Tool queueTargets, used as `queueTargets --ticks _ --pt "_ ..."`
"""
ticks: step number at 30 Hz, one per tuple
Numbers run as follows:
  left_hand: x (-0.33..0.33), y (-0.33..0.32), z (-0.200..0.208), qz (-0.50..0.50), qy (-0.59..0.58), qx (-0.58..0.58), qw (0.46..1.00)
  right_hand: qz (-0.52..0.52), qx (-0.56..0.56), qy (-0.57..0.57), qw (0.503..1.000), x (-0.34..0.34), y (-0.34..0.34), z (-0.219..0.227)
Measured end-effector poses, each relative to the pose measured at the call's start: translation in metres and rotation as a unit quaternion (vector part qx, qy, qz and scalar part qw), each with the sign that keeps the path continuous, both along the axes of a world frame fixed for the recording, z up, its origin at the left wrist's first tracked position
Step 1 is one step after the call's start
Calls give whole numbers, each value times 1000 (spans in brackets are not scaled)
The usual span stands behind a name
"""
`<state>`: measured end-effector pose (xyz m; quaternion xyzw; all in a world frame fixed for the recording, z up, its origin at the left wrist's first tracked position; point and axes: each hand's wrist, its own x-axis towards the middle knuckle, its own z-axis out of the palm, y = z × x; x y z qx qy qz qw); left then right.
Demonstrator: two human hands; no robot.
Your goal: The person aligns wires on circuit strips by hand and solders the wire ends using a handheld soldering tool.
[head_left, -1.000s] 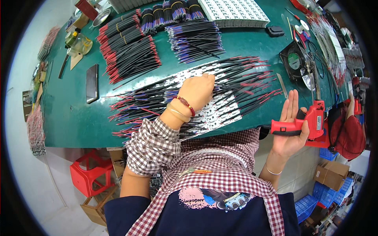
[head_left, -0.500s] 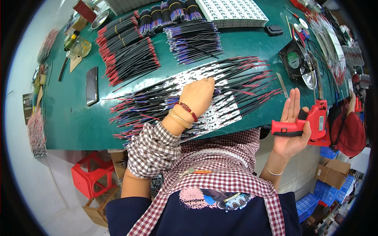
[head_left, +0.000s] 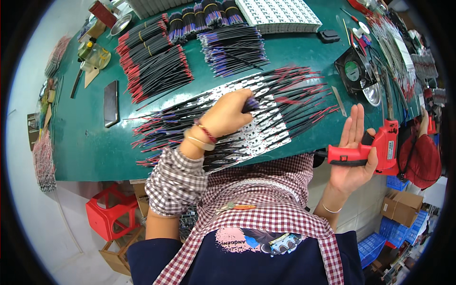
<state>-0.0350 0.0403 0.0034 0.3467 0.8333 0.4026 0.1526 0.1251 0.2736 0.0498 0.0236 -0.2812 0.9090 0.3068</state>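
My left hand (head_left: 228, 114) is closed over the middle of a white circuit-board panel (head_left: 259, 152). Dark wires with purple ends (head_left: 250, 104), blurred by motion, stick out at its fingertips. Black wires with red tips (head_left: 304, 111) fan out from the panel's right side, and more wires (head_left: 156, 137) spread over its left half. At the right, in front of the table edge, my right hand (head_left: 349, 175) holds a red soldering gun (head_left: 354, 154) by the handle between thumb and palm. Several fingers point straight up. The gun's metal barrel (head_left: 388, 95) points away from me.
Bundles of black-and-red wires (head_left: 159, 71) and black-and-purple wires (head_left: 235, 50) lie beyond the panel. A stack of white panels (head_left: 280, 16) stands at the back. A phone (head_left: 110, 103) lies left; a small fan (head_left: 354, 71) and a thin metal strip (head_left: 339, 101) are at the right.
My left hand has shifted left, and dark purple wires now show at its fingertips. A red wire end near it is blurred. My right hand with the soldering gun has moved only slightly.
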Motion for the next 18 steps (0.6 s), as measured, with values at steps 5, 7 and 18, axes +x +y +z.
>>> queueTargets --ticks 5,7,18 --pt "6 -45 29 99 -227 238 939 146 -33 -48 987 -40 -50 -18" --pt "14 -68 52 189 -236 204 931 222 -80 -101 966 -63 -78 -39" --pt "56 -31 105 361 256 -34 896 239 -150 -120 952 -86 -121 -78"
